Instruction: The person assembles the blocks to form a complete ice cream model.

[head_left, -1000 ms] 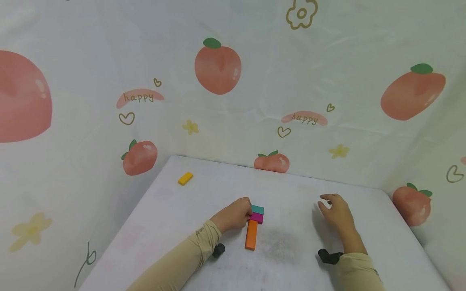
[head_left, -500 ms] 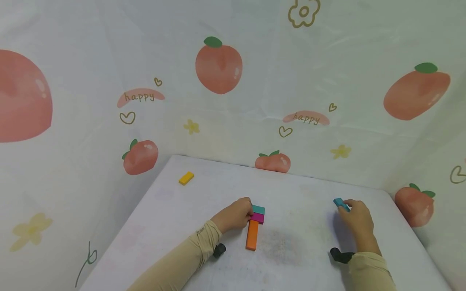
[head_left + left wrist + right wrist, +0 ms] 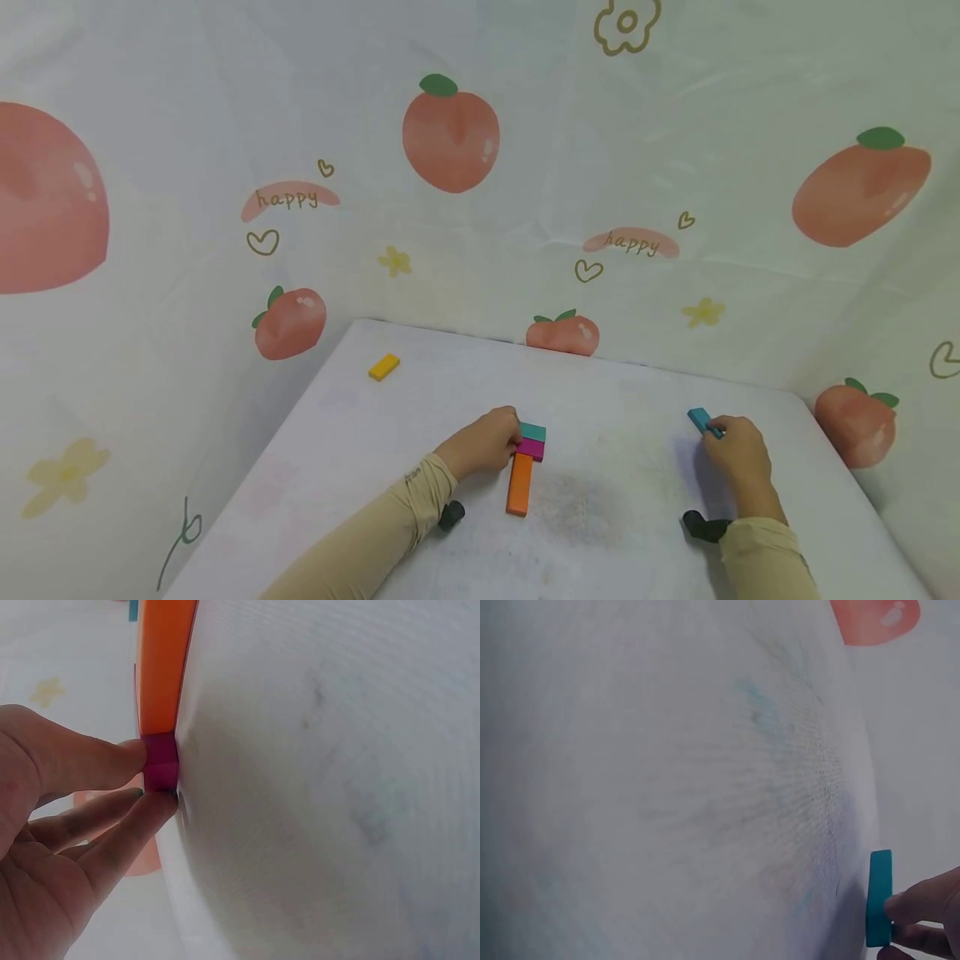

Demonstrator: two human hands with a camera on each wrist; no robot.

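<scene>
In the head view my left hand [image 3: 483, 442] is at the table's middle, at the left ends of a magenta block [image 3: 529, 450] and a teal block [image 3: 532, 432] lying side by side. The left wrist view shows thumb and fingertips pinching the magenta block's end. An orange block [image 3: 519, 485] runs from the magenta one toward the near side, forming a T. To the right, my right hand [image 3: 738, 454] holds one end of a blue block [image 3: 699, 418]. In the right wrist view its thumb [image 3: 907, 906] lies against that blue block.
A yellow block [image 3: 384, 367] lies at the table's far left. Black wrist mounts [image 3: 705, 527] stick out near both cuffs. A white cloth [image 3: 495, 275] with peach prints hangs behind the white table [image 3: 600, 400].
My right hand moved right and took hold of the blue block, which was out of sight one second ago. The left hand and the T of blocks have stayed put.
</scene>
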